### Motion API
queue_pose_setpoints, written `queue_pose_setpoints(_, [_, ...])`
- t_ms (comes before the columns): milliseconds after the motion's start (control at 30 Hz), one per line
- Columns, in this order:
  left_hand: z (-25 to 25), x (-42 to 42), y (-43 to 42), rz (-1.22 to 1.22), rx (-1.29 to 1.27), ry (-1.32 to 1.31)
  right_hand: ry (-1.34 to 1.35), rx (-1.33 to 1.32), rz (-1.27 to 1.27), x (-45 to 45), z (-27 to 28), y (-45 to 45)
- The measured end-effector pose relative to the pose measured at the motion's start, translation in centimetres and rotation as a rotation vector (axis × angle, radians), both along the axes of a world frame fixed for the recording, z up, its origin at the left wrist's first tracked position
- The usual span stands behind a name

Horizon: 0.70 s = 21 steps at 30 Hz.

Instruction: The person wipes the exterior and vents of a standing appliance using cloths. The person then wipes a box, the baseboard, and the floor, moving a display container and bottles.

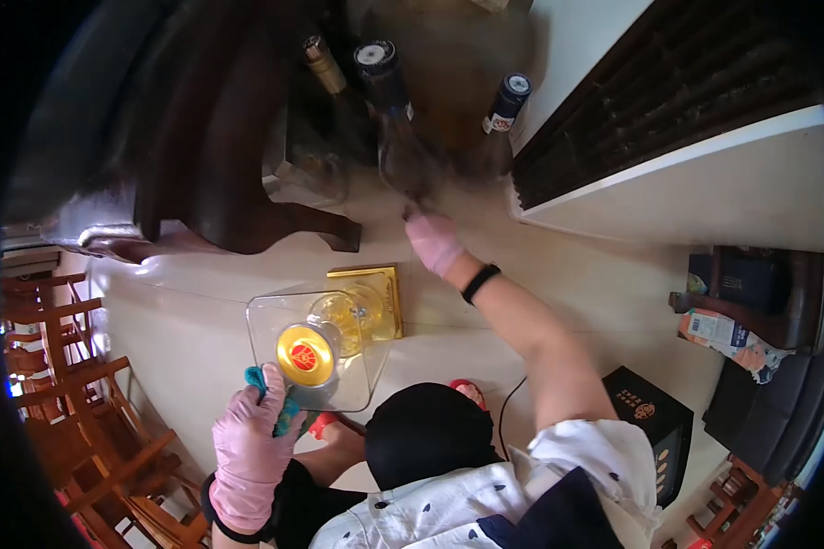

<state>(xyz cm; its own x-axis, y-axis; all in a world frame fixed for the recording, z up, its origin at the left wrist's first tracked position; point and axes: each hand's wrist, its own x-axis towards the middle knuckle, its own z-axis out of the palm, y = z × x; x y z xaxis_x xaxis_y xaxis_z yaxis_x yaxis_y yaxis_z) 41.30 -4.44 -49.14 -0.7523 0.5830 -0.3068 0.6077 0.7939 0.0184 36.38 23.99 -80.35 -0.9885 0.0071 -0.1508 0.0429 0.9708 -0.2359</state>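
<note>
a teal cloth (pixel 290 418), bunched up, lies in the left hand (pixel 252 450) at the rim of a clear squarish case (pixel 366 382) with rounded corners. a round gold cap (pixel 305 356) with a red emblem shows within the case's outline, face up; a square gold base (pixel 395 316) lies flat on the floor (pixel 449 352), inward from its edges. near the right hand (pixel 433 243), a dark-capped bottle (pixel 384 87) stands, its lower body blurred; contact is unclear.
</note>
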Motion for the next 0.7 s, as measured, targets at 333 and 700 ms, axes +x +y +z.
queue_pose_setpoints(333, [-0.4, 0.5, -0.3, 0.030, 0.003, 0.004, -0.120, -0.122, 0.066, 14.8, -0.8, 1.7])
queue_pose_setpoints(700, [-0.4, 0.4, -0.1, 0.037, -0.064, 0.029, -0.153, -0.319, -0.124, 13.6, -2.9, 2.3])
